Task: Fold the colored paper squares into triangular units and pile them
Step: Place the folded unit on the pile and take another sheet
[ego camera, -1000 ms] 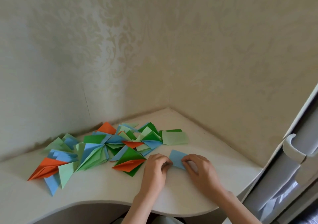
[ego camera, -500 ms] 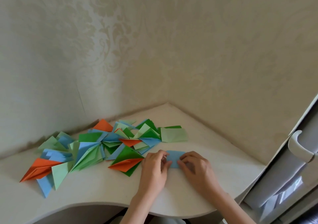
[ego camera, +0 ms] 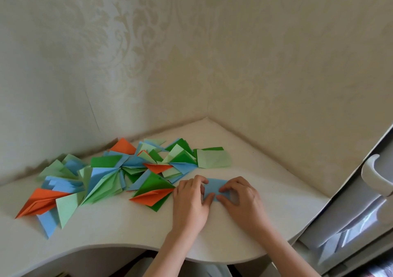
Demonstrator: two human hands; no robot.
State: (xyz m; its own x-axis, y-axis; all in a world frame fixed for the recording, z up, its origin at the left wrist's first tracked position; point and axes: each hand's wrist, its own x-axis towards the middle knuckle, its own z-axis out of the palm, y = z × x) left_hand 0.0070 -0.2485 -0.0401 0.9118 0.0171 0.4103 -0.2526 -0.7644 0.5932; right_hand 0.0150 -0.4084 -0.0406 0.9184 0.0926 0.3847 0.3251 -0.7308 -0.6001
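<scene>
1. Blue paper (ego camera: 215, 188) lies flat on the desk (ego camera: 119, 230), beside the folded pile (ego camera: 127, 172).
2. Left hand (ego camera: 190, 200) and right hand (ego camera: 240, 198) press it with curled fingertips.
3. Risk: uneven pressure lets the sheet slip, skewing the crease.

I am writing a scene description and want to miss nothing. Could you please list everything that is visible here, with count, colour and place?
blue paper: one, light blue, flat on the desk between both hands
pile: many folded pieces, too overlapped to count; orange, blue, dark green, pale green; left of the hands
pale sheet: one, pale green, at the pile's right end, on a dark green sheet
desk: one, white, curved front edge, set in the corner
walls: two, cream, patterned, meeting behind the desk
handle: one, white, far right
left hand: fingers curled on the blue paper's left end
right hand: fingers curled on its right end
</scene>
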